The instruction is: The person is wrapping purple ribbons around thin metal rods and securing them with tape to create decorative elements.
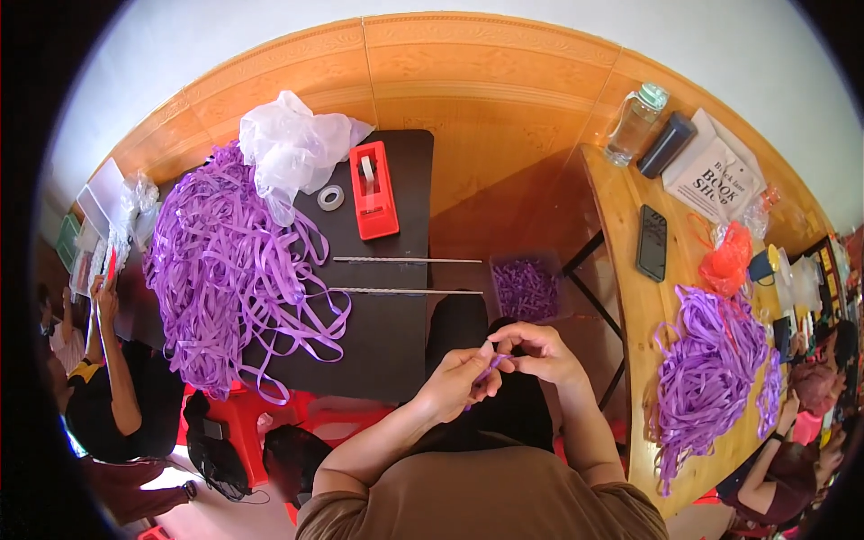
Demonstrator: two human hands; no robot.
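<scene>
Above my lap, a short length of purple ribbon [491, 368] runs between my two hands. My left hand [456, 385] pinches it between thumb and curled fingers, and a bit of it shows below them. My right hand [540, 353] is close against the left, its thumb and forefinger closed on the ribbon's other end. Ahead of my left hand, two thin metal rods [409, 260] [409, 291] lie on the black table [382, 360], jutting past its right edge. A big heap of purple ribbon loops [211, 261] covers the table's left part.
A red tape dispenser [373, 191], a tape roll [330, 198] and a white plastic bag [292, 148] lie farther back. Between the tables stands a bin [526, 288] of purple pieces. The wooden table [630, 360] holds more ribbon [711, 378], a phone [652, 243] and a bottle [637, 124]. People sit at both sides.
</scene>
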